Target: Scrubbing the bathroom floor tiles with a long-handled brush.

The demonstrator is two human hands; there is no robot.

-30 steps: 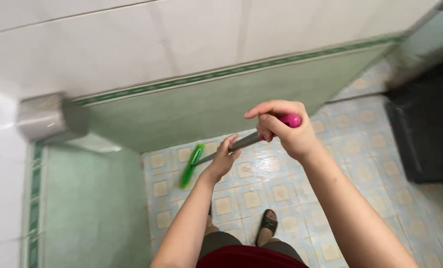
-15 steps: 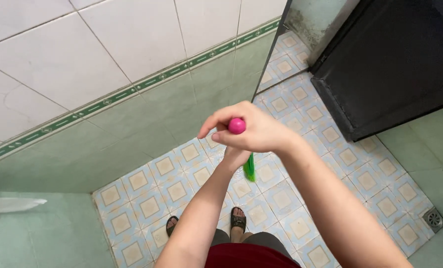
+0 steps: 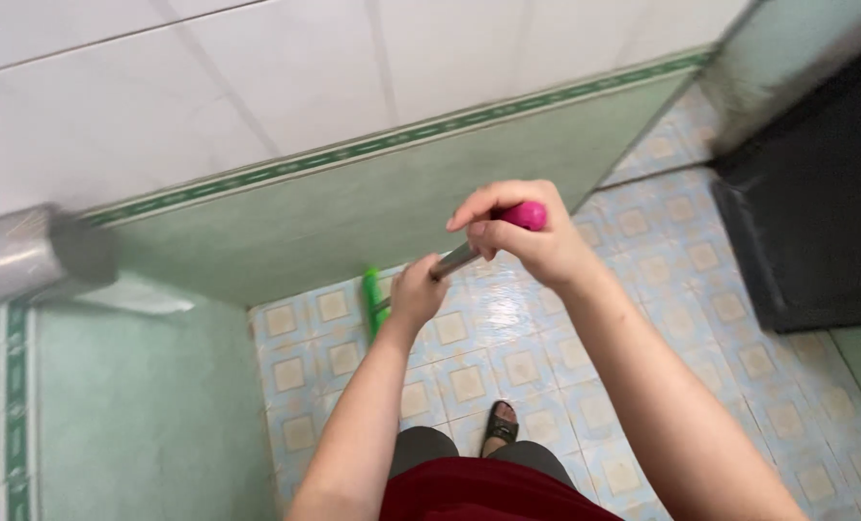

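Note:
I hold a long-handled brush with both hands. My right hand (image 3: 532, 241) grips the pink end (image 3: 528, 215) of its grey metal handle (image 3: 455, 260). Lower down the handle, my left hand (image 3: 417, 292) is closed around the shaft. The green brush head (image 3: 372, 301) rests on the patterned floor tiles (image 3: 507, 328), close to the foot of the green wall (image 3: 353, 217).
A metal toilet-roll holder (image 3: 40, 253) juts from the wall at the left. A dark door or cabinet (image 3: 816, 212) stands at the right. My sandalled foot (image 3: 501, 425) is on the floor below the hands.
The brush head has swung from under my hands back out to the left, toward the wall base. My view has turned left, so the roll holder shows again.

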